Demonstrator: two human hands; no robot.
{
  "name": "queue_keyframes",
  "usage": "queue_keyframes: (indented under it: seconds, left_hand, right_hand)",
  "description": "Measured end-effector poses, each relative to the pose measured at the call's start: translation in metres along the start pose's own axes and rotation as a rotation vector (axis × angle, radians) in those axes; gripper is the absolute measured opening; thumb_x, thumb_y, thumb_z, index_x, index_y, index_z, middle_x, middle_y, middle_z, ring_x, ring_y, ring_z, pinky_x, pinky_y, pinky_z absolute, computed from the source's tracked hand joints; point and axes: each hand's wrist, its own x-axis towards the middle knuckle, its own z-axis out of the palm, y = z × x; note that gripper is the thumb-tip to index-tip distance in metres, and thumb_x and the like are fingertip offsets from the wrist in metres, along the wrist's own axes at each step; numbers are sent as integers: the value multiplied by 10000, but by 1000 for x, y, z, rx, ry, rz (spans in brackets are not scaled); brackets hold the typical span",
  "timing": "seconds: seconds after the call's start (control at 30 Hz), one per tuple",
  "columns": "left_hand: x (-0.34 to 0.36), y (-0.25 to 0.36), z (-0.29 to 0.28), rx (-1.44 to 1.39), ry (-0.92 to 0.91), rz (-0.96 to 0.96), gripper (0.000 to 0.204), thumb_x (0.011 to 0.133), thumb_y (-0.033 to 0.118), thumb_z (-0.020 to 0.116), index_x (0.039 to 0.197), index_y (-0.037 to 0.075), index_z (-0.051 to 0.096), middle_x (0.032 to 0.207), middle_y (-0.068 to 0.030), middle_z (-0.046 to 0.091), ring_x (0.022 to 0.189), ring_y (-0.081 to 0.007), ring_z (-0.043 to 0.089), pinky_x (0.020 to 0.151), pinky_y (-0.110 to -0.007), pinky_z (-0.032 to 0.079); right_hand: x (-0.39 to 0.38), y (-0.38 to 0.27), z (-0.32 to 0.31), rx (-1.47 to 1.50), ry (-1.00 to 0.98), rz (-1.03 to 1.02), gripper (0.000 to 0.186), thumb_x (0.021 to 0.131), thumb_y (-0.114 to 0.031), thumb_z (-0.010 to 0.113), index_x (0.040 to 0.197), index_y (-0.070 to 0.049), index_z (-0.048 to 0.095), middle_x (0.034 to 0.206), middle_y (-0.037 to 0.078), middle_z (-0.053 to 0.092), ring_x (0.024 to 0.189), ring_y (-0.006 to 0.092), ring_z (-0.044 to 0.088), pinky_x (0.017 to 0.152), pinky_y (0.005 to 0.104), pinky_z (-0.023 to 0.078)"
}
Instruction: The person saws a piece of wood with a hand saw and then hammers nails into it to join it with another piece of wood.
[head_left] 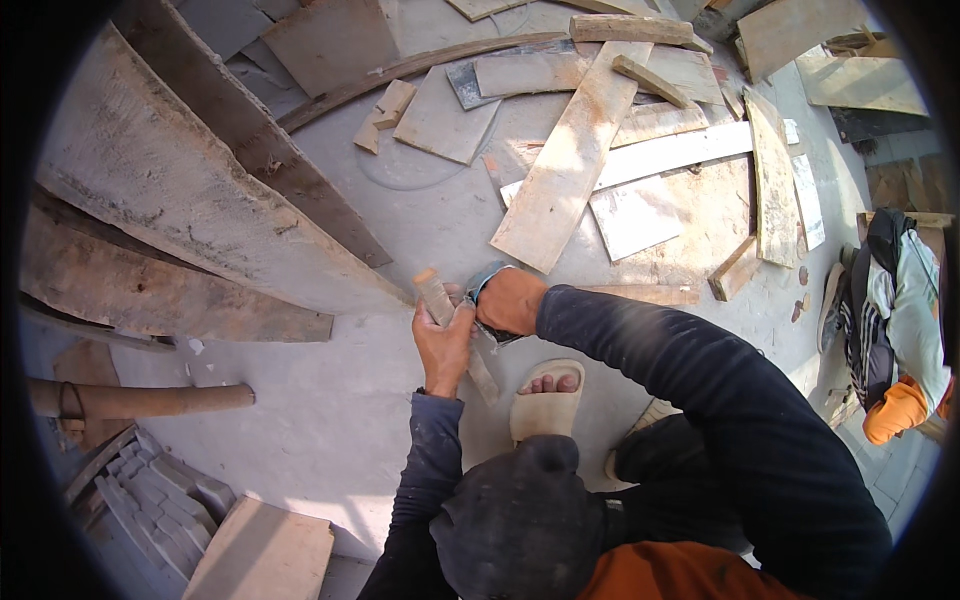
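My left hand (442, 345) is wrapped around a short, narrow wooden strip (433, 294), held at a slant with its lower end showing below my fingers. Just right of it, my right hand (508, 298) is closed on a small blue and dark tool (483, 280), mostly covered by my fingers; its exact kind I cannot make out. The tool is close against the strip, but whether they touch is unclear. Below both hands is my foot in a beige sandal (540, 410) on the grey concrete floor (250, 450).
Long rough planks (180, 200) lean at the left, above a log (160, 398). Loose boards (570, 170) lie scattered ahead. Stacked grey pieces (150, 510) and a board (255, 555) are at the lower left. A pile of clothing (900, 310) sits at the far right.
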Motion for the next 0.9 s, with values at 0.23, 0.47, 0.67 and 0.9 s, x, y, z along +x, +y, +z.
queue_keyframes:
  seconds: [0.23, 0.47, 0.67, 0.9]
  left_hand:
    - [3, 2, 3, 9, 9, 27, 295, 909, 15, 712, 1192, -1, 631, 875, -19, 648, 657, -96, 616, 592, -271, 512]
    - [4, -3, 7, 31, 7, 53, 335, 908, 15, 696, 1232, -19, 619, 884, -29, 640, 660, -107, 609, 602, -275, 503]
    - [5, -5, 1, 59, 29, 77, 340, 907, 7, 681, 1240, -21, 619, 902, -36, 629, 681, -118, 604, 629, -289, 508]
    - [8, -11, 1, 72, 49, 89, 337, 914, 20, 694, 1241, -11, 616, 927, -35, 627, 696, -119, 605, 643, -292, 513]
  right_hand:
    - [-3, 5, 0, 2, 10, -10, 171, 958, -213, 671, 944, -112, 808, 945, 103, 810, 904, 303, 793, 763, 450, 603]
    - [1, 4, 8, -11, 101, 3, 171, 924, -220, 687, 882, -103, 804, 862, 100, 798, 814, 302, 786, 689, 439, 590]
    - [9, -3, 14, 5, 139, 10, 172, 924, -229, 690, 903, -110, 813, 913, 91, 811, 840, 283, 787, 701, 437, 580]
    - [13, -6, 16, 10, 103, 67, 173, 924, -233, 694, 907, -110, 815, 921, 92, 814, 851, 283, 790, 703, 435, 581]
